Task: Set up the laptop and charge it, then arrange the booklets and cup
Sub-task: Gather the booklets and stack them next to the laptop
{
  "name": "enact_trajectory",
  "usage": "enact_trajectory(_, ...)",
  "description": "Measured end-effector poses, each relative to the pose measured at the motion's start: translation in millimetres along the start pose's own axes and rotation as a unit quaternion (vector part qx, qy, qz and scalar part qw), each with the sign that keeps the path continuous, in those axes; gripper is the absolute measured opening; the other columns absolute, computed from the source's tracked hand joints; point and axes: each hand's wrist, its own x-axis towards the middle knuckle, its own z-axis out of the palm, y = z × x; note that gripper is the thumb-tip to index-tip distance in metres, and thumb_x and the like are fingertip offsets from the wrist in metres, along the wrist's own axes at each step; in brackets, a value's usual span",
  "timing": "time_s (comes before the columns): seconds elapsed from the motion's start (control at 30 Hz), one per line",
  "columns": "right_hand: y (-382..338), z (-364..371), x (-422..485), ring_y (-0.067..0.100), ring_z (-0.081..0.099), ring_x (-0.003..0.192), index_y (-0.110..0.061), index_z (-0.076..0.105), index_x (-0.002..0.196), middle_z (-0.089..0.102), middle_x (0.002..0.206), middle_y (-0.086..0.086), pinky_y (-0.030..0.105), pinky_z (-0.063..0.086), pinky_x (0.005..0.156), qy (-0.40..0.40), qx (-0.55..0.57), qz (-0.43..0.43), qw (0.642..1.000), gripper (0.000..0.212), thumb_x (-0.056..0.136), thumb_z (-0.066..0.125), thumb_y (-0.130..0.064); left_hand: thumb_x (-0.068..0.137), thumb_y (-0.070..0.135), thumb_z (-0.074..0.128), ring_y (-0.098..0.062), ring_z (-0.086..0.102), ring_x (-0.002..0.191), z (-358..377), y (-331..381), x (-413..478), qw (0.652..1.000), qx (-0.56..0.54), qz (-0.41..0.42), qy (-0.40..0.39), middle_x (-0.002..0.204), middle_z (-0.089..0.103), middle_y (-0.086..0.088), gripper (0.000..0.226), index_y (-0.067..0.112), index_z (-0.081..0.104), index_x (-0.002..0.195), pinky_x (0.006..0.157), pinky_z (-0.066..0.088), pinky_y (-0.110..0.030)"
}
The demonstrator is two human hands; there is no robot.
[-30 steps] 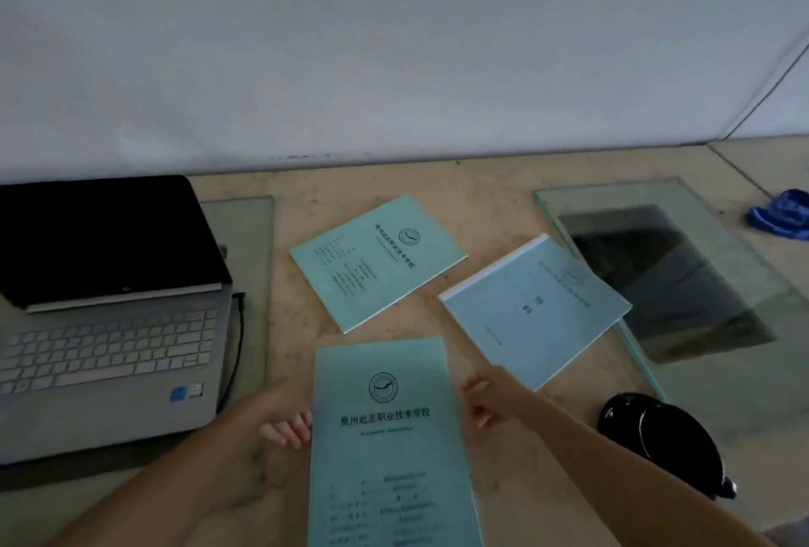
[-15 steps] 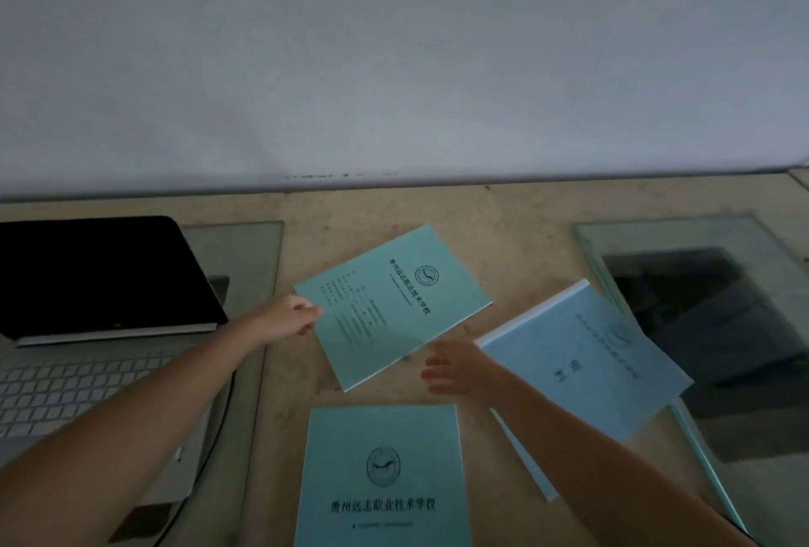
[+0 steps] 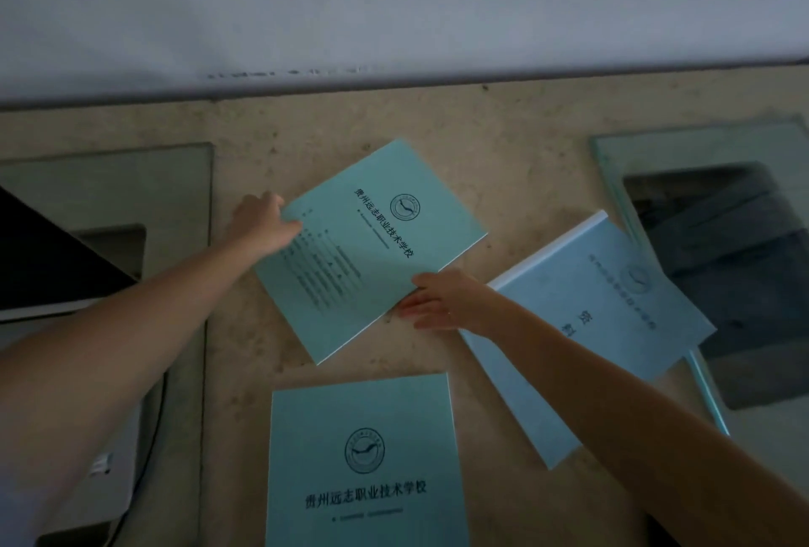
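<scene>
Three booklets lie on the beige table [image 3: 525, 143]. My left hand [image 3: 262, 224] grips the far-left corner of the tilted teal booklet [image 3: 376, 248] in the middle. At that booklet's near-right edge, my right hand [image 3: 442, 299] pinches it with the thumb on top and the fingers under the edge. A second teal booklet [image 3: 363, 459] lies straight at the near edge. To the right sits a pale blue booklet [image 3: 604, 327] with a white spine, turned at an angle. The open laptop [image 3: 43, 262] shows at the far left, its screen dark. The cup is out of view.
A glass panel [image 3: 131, 178] lies under the laptop on the left, and another glass panel [image 3: 700, 152] lies at the right, partly under the blue booklet. A dark cable [image 3: 149, 459] runs along the laptop's right side. A white wall stands behind the table.
Both hands left the near booklet and reached forward to the middle tilted one. The left hand now grips its corner and the right hand has closed on its near-right edge. The view shifted forward.
</scene>
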Motion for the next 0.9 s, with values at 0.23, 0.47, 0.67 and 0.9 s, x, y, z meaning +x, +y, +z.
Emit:
enact_trajectory(0.23, -2.9, -6.1, -1.8, 0.023, 0.067, 0.081, 0.006, 0.063, 0.115, 0.068, 0.099, 0.014, 0.034, 0.056, 0.080, 0.023, -0.042, -0.040, 0.998, 0.029, 0.092, 0.056, -0.011, 0.082, 0.030, 0.069, -0.029, 0.065, 0.092, -16.4, -19.6, -27.8, 0.952, -0.234, -0.067, -0.187, 0.108, 0.067, -0.013, 0.034, 0.010, 0.061, 0.109, 0.085, 0.051, -0.039)
enact_trajectory(0.47, -1.9, 8.5, -25.5, 0.016, 0.060, 0.061, 0.001, 0.060, 0.099, 0.062, 0.072, 0.007, 0.023, 0.051, 0.050, 0.020, 0.049, -0.044, 0.998, 0.017, 0.096, 0.051, -0.013, 0.088, 0.014, 0.059, -0.019, 0.070, 0.057, -51.9, -0.3, -74.2, 0.891, -0.386, -0.065, -0.231, 0.064, 0.074, -0.003, 0.009, 0.008, 0.063, 0.092, 0.062, 0.057, -0.032)
enact_trajectory(0.67, 1.3, 0.4, -64.8, 0.022, 0.060, 0.079, -0.001, 0.057, 0.118, 0.061, 0.094, 0.010, 0.028, 0.054, 0.062, -0.049, 0.114, -0.062, 0.990, 0.050, 0.096, 0.044, -0.045, 0.090, 0.019, 0.053, -0.015, 0.070, 0.052, -95.6, 21.7, -145.0, 0.833, -0.496, -0.025, -0.244, 0.063, 0.074, -0.002, 0.011, 0.012, 0.061, 0.092, 0.043, 0.054, -0.023)
enact_trajectory(0.9, 13.6, -8.3, -113.0, 0.023, 0.055, 0.087, -0.004, 0.053, 0.116, 0.058, 0.096, 0.010, 0.032, 0.045, 0.084, -0.041, 0.137, -0.150, 0.978, 0.027, 0.099, 0.045, -0.023, 0.068, 0.013, 0.068, -0.018, 0.072, 0.087, -116.2, 11.5, -236.1, 0.847, -0.414, 0.125, -0.308, 0.097, 0.076, -0.002, 0.040, 0.022, 0.062, 0.107, 0.065, 0.059, -0.027)
